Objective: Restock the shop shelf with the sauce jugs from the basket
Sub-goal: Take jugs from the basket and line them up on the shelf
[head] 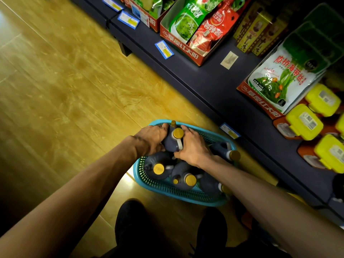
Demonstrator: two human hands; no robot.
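A: Any readable text showing?
B: Red display carton (183, 47) on the shelf is showing white characters 草原红大阳 along its front. Same 草原红大阳 is running along the second red carton (260, 101) further right.
A: The pouches?
B: White-and-green pouch (279, 77) is reading 陈桥海带丝 in red, though the first character is looking soft, so probably 陈. Red pouch (214, 28) is carrying 红太阳 in a small circle, with larger white characters below that are too blurred to read.
A: Price tags, jug caps?
B: Blue price tags (164, 49) and yellow tub labels (308, 119) are blurring out. Nothing legible on the jugs.
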